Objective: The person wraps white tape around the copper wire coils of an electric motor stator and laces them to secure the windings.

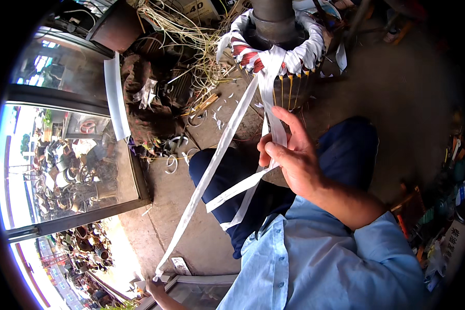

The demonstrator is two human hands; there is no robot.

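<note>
A motor stator (pixel 289 90) stands in front of me, its ring of coil ends (pixel 311 50) partly bound in white cloth tape. Red windings (pixel 245 56) show at its left front. From the ring a long white cloth tape (pixel 207 178) runs taut down to the lower left. My left hand (pixel 154 287), mostly small at the picture's edge, is closed on its far end. Just below the stator, my right hand (pixel 297 160) pinches white tape between thumb and curled fingers, its index finger stretched out. Loose tape loops hang beneath that hand over my knees.
A dark cylinder (pixel 275 23) rises through the ring's middle. Left of it lie tangled pale wires (pixel 201 57) and a brown cloth heap (pixel 144 108). Glass-paned frames (pixel 77 170) stand along the left. Tape scraps (pixel 175 160) litter the floor; assorted clutter (pixel 449 206) lines the right.
</note>
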